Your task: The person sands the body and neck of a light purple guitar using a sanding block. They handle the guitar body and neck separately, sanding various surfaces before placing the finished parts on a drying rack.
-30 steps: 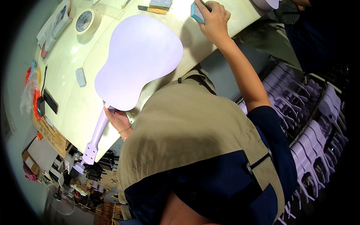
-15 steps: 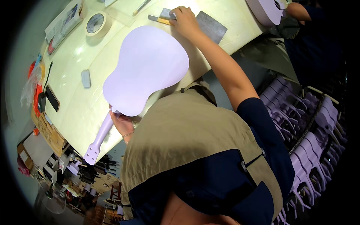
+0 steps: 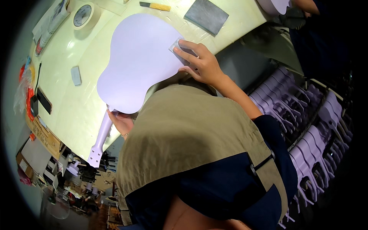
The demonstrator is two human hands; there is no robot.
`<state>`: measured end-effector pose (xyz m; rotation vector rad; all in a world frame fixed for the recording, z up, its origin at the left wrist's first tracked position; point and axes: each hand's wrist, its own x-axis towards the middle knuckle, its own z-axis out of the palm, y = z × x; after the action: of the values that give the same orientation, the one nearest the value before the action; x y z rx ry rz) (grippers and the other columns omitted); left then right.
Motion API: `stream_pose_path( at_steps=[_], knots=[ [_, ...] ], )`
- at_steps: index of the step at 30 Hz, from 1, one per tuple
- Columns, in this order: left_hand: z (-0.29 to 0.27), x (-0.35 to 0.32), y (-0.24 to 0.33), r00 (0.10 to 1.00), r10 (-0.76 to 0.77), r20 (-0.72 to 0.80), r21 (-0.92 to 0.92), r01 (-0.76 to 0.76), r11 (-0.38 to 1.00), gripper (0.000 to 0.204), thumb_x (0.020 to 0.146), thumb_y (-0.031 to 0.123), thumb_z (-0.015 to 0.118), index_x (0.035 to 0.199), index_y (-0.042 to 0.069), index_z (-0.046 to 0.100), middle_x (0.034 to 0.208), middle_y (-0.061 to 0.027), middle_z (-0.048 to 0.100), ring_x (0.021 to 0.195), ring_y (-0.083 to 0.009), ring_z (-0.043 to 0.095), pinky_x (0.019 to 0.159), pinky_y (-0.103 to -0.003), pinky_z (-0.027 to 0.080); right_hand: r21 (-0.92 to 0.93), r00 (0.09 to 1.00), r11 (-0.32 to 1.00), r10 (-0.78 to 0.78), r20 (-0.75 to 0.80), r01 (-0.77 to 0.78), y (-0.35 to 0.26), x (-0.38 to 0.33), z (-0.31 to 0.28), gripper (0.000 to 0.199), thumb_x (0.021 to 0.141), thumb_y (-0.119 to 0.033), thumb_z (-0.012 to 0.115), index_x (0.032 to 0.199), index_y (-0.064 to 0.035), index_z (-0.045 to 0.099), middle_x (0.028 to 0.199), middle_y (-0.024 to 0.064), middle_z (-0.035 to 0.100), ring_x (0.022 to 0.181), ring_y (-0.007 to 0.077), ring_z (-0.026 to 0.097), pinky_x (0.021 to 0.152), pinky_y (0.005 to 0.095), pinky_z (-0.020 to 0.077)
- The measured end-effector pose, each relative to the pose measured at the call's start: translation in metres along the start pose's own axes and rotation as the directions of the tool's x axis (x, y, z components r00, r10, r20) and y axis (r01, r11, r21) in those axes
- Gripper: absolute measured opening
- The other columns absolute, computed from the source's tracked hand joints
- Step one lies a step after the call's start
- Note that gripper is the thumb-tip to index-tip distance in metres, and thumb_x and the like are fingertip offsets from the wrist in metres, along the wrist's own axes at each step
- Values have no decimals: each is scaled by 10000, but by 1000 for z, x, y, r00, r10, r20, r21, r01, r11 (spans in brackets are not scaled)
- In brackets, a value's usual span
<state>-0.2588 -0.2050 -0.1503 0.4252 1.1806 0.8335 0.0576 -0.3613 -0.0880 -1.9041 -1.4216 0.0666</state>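
Note:
A lilac ukulele (image 3: 134, 65) lies back side up over the table's near edge, its neck pointing toward the lower left. Around the neck, where it meets the body, my left hand (image 3: 122, 122) is closed; some of its fingers are hidden underneath. My right hand (image 3: 205, 63) presses a small grey sanding pad (image 3: 176, 46) onto the right edge of the wide end of the body, its fingers on top and thumb by the rim. A similar grey pad (image 3: 76, 76) lies on the table left of the ukulele.
Beyond the body are a yellow-handled cutter (image 3: 155, 6) and a dark grey sheet (image 3: 207, 16). Tape (image 3: 94, 21), rolled newspaper (image 3: 51, 28) and a phone (image 3: 44, 100) lie at left. Racks of lilac ukuleles (image 3: 306, 153) stand at right. Another person's arm (image 3: 306, 5) shows at top right.
My right hand has come back from the far side of the table with the grey pad and set it on the ukulele's edge. My left hand keeps its hold on the neck.

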Motion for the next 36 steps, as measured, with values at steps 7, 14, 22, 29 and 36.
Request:
stream_pose_path(
  at_steps=[7,14,22,29,36],
  knots=[
    [0,0,-1,999,28,-41,36,-27,999,531,932,467,522,1294,82,465,1243,-63,537,1136,-184,513,926,-346,452,-126,999,991,-43,22,45,-16,-2,14,562,669,-116,747,1215,-128,613,1245,58,576,750,232,513,711,318,487],
    [5,-6,0,1000,18,-20,11,-17,1000,540,934,464,521,1299,72,459,1243,-69,534,1138,-186,507,952,-341,427,-203,998,979,-15,-59,3,-29,5,27,459,695,-101,724,1145,-97,637,1241,-1,619,606,190,437,593,279,449],
    [-5,3,-3,999,-25,27,-31,26,999,556,920,483,535,1273,56,487,1198,-67,558,1101,-173,517,916,-334,433,-159,997,986,-62,-47,54,-34,4,29,471,662,-62,737,1124,-87,653,1220,2,631,622,180,436,598,280,451],
    [-1,-1,-6,1000,4,-24,-5,-4,1000,566,927,472,524,1301,51,462,1210,-77,553,1102,-163,519,903,-313,448,-153,978,988,1,-210,-34,9,22,-6,293,814,-45,623,1103,-4,651,1160,136,649,694,253,552,668,335,469],
    [7,-4,-3,999,17,30,17,-17,1000,590,934,464,510,1369,79,405,1265,-75,512,1104,-159,521,901,-306,455,-221,996,975,-12,90,32,-14,-12,0,626,655,-162,761,1257,-145,589,1168,23,576,907,236,555,774,359,442]
  ],
)
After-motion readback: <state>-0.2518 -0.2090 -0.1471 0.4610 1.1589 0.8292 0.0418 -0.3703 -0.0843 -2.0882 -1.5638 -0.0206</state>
